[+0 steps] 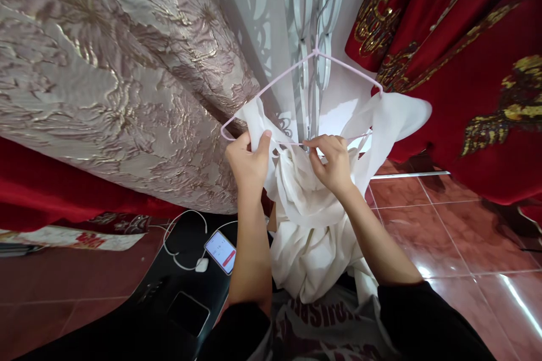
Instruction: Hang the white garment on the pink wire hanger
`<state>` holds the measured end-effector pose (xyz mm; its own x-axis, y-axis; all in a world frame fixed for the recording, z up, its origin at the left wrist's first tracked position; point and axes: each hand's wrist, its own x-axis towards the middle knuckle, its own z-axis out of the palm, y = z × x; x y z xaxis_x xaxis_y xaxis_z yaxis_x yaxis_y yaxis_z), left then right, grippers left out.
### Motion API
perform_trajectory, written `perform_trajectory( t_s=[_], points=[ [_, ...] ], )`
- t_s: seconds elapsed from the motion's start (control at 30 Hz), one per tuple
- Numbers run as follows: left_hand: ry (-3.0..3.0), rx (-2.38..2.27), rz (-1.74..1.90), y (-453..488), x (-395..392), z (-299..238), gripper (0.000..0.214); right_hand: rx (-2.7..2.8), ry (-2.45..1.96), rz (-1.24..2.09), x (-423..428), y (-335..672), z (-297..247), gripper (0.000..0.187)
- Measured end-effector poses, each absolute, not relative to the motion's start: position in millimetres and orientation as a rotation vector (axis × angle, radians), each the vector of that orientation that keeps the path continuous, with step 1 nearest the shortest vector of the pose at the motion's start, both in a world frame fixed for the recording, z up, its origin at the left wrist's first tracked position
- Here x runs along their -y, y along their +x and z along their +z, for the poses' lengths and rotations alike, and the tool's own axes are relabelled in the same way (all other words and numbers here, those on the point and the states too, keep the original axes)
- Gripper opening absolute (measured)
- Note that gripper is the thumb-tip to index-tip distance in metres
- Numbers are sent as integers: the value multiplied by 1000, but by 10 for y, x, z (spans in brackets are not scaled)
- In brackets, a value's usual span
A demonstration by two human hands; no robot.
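Home-like room: patterned curtain (114,79), red curtain (440,84), tiled floor (449,231), phone (220,252) on black surface (139,318).

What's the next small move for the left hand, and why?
Probably ease the white fabric outward with the left hand: on that side the pink hanger pokes out bare, while fabric covers its opposite end. The right hand is at the lower bar.

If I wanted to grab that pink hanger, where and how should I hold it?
Probably by the peak of the pink hanger, where its sloping bars meet, pinching from the person's side. That joint is bare and unobstructed from there, while the white garment drapes over both ends and the right hand is at the lower bar.
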<state>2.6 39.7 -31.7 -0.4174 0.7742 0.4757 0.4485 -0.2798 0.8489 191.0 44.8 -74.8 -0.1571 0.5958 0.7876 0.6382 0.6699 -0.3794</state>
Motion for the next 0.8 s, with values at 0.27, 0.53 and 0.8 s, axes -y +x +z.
perform_trajectory(
  t_s=[0.27, 0.53, 0.8],
  points=[
    [1332, -1452, 1914, -44, -226, -384, 19, 1818, -985, 16, -428, 1877, -731, 22],
    [1091, -985, 1659, -29, -160, 13, 11, 1825, -1021, 112, -403, 1889, -692, 22],
    [875, -771, 1466, -288, -353, 459, 73, 1806, -948, 148, -387, 1864, -645, 24]
  ],
)
